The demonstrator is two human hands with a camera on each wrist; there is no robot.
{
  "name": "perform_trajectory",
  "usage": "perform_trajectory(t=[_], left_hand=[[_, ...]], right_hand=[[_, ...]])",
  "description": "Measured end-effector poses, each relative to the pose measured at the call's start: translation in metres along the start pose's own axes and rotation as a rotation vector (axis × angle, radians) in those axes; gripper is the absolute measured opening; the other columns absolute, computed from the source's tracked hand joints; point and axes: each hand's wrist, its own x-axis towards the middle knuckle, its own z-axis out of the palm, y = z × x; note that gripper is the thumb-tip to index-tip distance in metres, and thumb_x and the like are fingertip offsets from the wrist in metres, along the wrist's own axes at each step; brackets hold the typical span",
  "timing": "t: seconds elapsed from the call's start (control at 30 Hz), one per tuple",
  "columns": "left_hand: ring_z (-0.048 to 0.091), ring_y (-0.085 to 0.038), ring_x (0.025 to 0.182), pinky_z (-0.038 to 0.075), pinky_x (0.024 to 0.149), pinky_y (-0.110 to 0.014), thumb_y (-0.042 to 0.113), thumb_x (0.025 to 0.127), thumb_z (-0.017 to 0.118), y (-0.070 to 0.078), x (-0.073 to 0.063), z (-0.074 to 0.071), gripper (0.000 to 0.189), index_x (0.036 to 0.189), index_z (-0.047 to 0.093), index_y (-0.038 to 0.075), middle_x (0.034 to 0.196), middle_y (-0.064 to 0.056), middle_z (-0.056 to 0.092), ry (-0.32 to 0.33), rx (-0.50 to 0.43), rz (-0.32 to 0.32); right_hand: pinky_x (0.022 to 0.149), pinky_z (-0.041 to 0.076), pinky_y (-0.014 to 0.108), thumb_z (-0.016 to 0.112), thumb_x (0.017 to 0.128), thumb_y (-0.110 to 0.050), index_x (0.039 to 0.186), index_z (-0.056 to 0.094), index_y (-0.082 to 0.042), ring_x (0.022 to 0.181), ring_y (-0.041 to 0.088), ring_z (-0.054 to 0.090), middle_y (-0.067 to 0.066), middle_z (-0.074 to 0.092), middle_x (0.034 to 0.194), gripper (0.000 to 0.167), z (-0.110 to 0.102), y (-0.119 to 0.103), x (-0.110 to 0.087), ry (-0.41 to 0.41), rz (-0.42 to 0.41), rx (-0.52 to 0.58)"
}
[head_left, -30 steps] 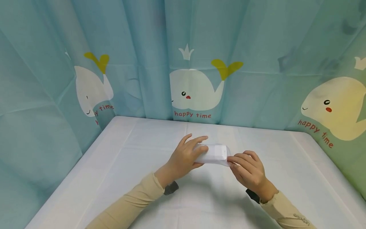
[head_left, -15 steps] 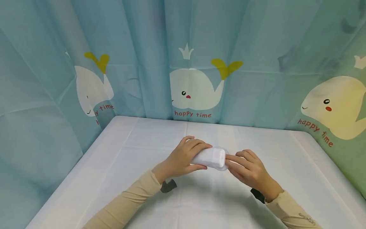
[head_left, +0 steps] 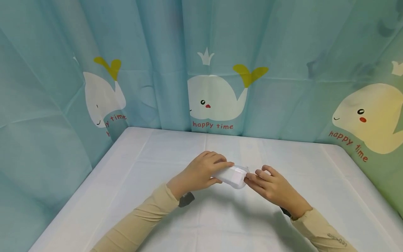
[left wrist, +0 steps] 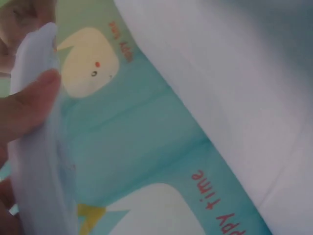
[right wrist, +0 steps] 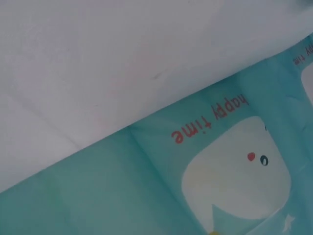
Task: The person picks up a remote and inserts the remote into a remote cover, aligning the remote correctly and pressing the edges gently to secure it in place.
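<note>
Above the table, my left hand (head_left: 199, 173) grips a white oblong box (head_left: 231, 175) wrapped in a thin clear plastic bag (head_left: 241, 182). Its thumb lies along the lower side and its fingers curl over the top. At the box's right end, my right hand (head_left: 272, 185) pinches the edge of the bag between thumb and fingertips, the other fingers bent. In the left wrist view the wrapped box (left wrist: 36, 171) runs upright along the left edge, with a left finger (left wrist: 32, 107) across it. The right wrist view shows neither hand nor box.
A white-covered table (head_left: 157, 224) lies under both hands. Blue-green curtains (head_left: 170, 98) printed with whales hang along its far and side edges. A dark wrist strap (head_left: 186, 199) shows below the left wrist.
The box has tilted, its right end dropping and shifting slightly left. The left fingers have closed further over it. The right fingertips have moved left along with the bag's end.
</note>
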Motion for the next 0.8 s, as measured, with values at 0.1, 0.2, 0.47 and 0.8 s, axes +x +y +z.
perform_trajectory(t=[0.1, 0.2, 0.47, 0.8], left_hand=[[0.06, -0.015, 0.101, 0.046, 0.093, -0.031, 0.028, 0.069, 0.082, 0.003, 0.001, 0.001, 0.056, 0.121, 0.062, 0.022, 0.107, 0.003, 0.064, -0.036, 0.032, -0.04], [0.06, -0.016, 0.099, 0.046, 0.093, -0.03, 0.03, 0.07, 0.082, 0.006, 0.002, 0.004, 0.057, 0.122, 0.061, 0.023, 0.107, 0.002, 0.063, -0.042, 0.112, -0.073], [0.061, -0.016, 0.098, 0.046, 0.091, -0.028, 0.033, 0.068, 0.083, 0.01, 0.0, 0.015, 0.057, 0.12, 0.063, 0.025, 0.106, 0.001, 0.063, 0.035, 0.22, -0.096], [0.058, -0.014, 0.104, 0.043, 0.096, -0.029, 0.035, 0.07, 0.081, 0.011, -0.002, 0.009, 0.057, 0.124, 0.061, 0.028, 0.111, 0.005, 0.061, -0.171, 0.171, -0.031]], right_hand=[[0.072, 0.045, 0.03, 0.033, 0.099, 0.001, 0.089, 0.07, -0.007, 0.077, 0.015, 0.053, -0.001, 0.068, 0.088, 0.039, 0.002, -0.003, 0.002, -0.001, 0.005, 0.026], [0.074, 0.045, 0.031, 0.03, 0.101, -0.001, 0.087, 0.068, -0.005, 0.078, 0.016, 0.055, 0.001, 0.068, 0.088, 0.041, 0.006, -0.009, 0.005, -0.025, 0.059, 0.074], [0.079, 0.043, 0.032, 0.028, 0.102, -0.013, 0.084, 0.058, -0.006, 0.083, 0.019, 0.054, 0.0, 0.06, 0.087, 0.036, 0.014, -0.021, 0.01, -0.079, 0.246, 0.267], [0.081, 0.043, 0.037, 0.027, 0.103, -0.011, 0.082, 0.064, -0.014, 0.086, 0.025, 0.052, 0.008, 0.058, 0.097, 0.043, 0.009, -0.004, 0.001, -0.075, 0.178, 0.113]])
